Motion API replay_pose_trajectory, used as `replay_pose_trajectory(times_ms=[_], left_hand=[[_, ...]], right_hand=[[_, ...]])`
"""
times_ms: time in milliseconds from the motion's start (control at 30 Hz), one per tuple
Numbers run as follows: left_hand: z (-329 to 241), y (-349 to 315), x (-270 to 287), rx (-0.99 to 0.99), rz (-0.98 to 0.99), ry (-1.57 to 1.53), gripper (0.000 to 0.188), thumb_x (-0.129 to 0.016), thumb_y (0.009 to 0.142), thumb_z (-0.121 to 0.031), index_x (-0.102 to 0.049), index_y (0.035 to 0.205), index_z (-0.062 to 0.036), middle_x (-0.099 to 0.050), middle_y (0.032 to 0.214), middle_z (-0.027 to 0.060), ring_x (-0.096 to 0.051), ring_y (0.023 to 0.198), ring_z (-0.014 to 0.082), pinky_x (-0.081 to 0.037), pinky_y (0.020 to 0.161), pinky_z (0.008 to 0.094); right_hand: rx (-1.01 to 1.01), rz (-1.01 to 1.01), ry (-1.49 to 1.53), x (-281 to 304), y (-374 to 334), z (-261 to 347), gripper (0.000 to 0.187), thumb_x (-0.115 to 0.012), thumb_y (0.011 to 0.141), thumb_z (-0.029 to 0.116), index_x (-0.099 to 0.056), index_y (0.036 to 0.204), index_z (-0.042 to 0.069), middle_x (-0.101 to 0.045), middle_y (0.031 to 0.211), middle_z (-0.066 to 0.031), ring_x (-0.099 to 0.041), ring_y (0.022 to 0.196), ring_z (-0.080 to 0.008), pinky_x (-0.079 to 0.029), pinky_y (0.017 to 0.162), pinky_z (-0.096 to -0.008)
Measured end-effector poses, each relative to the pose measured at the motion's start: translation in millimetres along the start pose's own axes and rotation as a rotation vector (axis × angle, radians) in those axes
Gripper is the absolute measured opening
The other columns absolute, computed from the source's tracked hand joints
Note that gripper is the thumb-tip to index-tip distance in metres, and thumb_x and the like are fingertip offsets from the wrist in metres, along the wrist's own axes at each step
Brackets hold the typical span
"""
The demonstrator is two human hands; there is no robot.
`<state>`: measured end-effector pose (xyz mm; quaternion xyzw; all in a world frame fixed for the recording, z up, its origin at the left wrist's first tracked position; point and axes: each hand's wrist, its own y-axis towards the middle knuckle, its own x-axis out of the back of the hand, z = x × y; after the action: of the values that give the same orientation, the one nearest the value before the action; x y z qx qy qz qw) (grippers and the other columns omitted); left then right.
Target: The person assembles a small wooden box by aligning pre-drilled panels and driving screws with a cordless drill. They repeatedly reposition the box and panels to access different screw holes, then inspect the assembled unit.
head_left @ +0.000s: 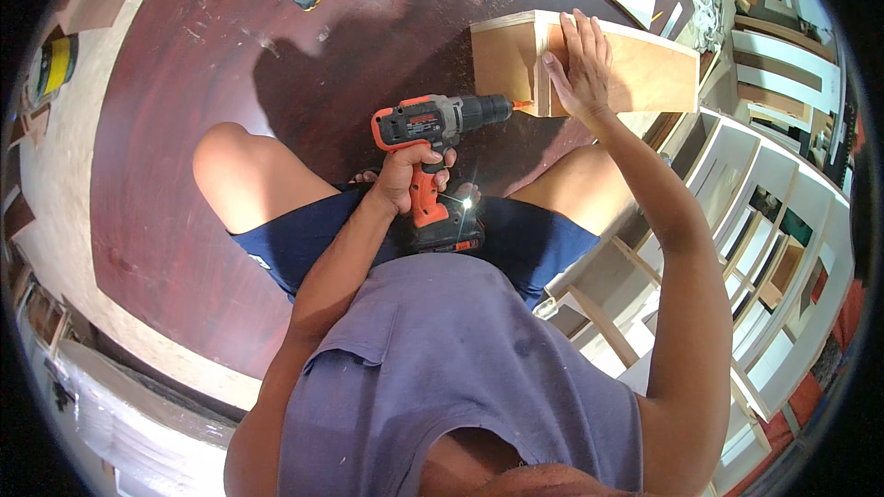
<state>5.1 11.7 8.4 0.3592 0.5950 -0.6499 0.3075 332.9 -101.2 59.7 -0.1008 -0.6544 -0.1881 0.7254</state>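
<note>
One broad reddish-brown board fills the left and middle of the frame, beneath the seated person. A pale wooden box sits on it in the upper right, its near corner toward the tool; judging by that, the step in hand is drilling or screwdriving there, so the box should be kept from skidding or twisting.

The orange-and-black cordless drill lies across the centre, pointing right. Best to line up its body with the hole before adding force — a slanted entry close to an edge could split the wood.

The right hand, open and flat, rests over the box without clasping it. Firm palm pressure would help, though the thumb would be better further from the bit's path. The left hand is wrapped around the drill's grip; a slow start and steady push would suit.

Smallest is the orange bit at the box's lower corner — whether it has already bitten in, I cannot tell.
</note>
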Motion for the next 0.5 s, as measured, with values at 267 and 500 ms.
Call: replay_pose_trajectory(times_ms=[267, 500], left_hand=[[-75.0, -91.2, -31.0, -0.76, 0.028, 0.235, 0.044, -0.067, 0.079, -0.02, -0.056, 0.118, -0.0034, -0.066, 0.098, 0.0196, -0.062, 0.067, 0.026, -0.054, 0.064, 0.0385], [-231.0, -171.3, -51.9, -1.132, 0.497, 0.198, 0.109, -0.06, 0.068, -0.084, -0.042, 0.145, -0.0085, -0.054, 0.136, 0.015, -0.048, 0.129, 0.0345, -0.039, 0.107, 0.0535]], right_hand=[[-0.036, 0.019, 0.024, -1.7, -3.4, 2.0, 0.068, -0.051, 0.095, 0.051, -0.04, 0.146, 0.009, -0.034, 0.152, -0.0184, -0.024, 0.143, -0.0433, -0.017, 0.114, -0.0596], [-0.067, -0.003, -0.02, -6.0, -5.7, 4.1, 0.068, -0.053, 0.094, 0.05, -0.039, 0.147, 0.01, -0.033, 0.153, -0.0174, -0.023, 0.144, -0.0425, -0.016, 0.115, -0.0597]])
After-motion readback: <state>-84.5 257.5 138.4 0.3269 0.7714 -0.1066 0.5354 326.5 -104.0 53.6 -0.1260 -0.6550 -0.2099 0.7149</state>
